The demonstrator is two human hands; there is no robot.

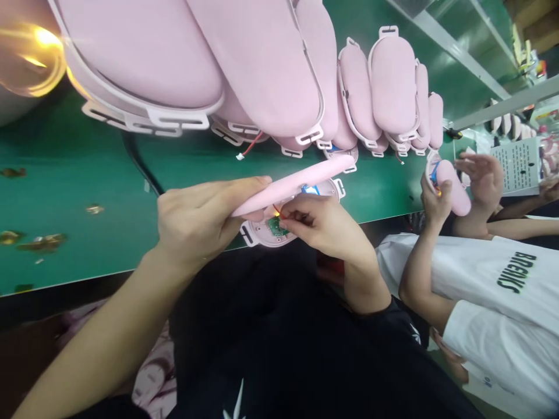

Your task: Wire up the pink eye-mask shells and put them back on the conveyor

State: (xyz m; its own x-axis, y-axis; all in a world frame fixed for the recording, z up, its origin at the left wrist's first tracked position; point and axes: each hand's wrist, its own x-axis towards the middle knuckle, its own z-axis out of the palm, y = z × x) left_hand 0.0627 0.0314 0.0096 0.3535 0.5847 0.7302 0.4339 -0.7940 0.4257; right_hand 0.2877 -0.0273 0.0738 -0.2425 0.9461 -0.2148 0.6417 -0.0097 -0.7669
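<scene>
The left hand [196, 218] gripped a pink padded cover [292, 183] at the edge of the green bench [78, 174], tilted up off its white base shell [266, 233], while the right hand [323, 224] pinched at the red wires [276, 209] by the small green circuit board [276, 226]. A hard tug could probably have torn those thin wires from the board, or the cover might have closed on them. The only readable writing was on a co-worker's white shirt [502, 291], apparently "BRENKS".

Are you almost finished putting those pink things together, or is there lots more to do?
Not finished. One pink piece is open in the left hand, while the right hand works at the red wires and green circuit board on its white base. A long row of pink pieces lies on the green table; some show loose wires.
</scene>
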